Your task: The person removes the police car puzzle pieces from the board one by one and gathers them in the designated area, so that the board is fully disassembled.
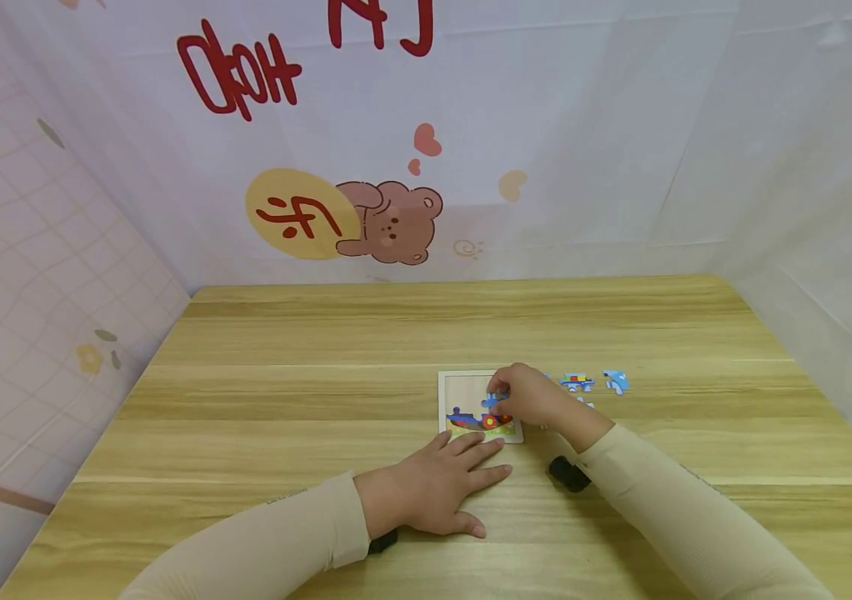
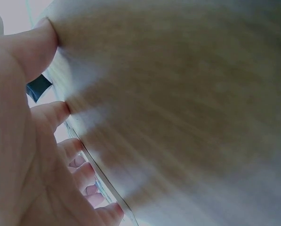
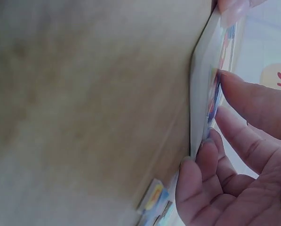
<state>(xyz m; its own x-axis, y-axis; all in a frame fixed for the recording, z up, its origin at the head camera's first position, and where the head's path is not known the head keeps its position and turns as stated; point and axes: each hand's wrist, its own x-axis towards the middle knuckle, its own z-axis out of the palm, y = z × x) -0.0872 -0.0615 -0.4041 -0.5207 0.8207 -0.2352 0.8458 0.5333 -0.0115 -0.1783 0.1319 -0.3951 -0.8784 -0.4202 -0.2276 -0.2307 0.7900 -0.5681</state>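
Nearest, two beige sleeves [image 1: 268, 533], with a black block [image 1: 568, 474] by the right wrist. Next, the left hand [image 1: 444, 487], fingers straight and spread, gripping nothing, fingertips at the near edge of a board [image 1: 462, 392]; in the left wrist view alone, its palm side. On the table [image 1: 283, 375], about midway between left and right edges, the board itself, with fitted pieces [image 1: 463, 419] along its near part and a pale bare area beyond. Over its right side, the right hand [image 1: 534, 396], pinching a blue piece [image 1: 489, 402] between thumb and finger; contact between piece and board, impossible to tell. Only from the right wrist, the board's thin side, close beside curled fingers. Towards the table's right edge, loose pieces [image 1: 616, 382]. Beyond the back edge, a white curtain [image 1: 583, 100] with a bear [image 1: 399, 225] and red lettering [image 1: 423, 29].
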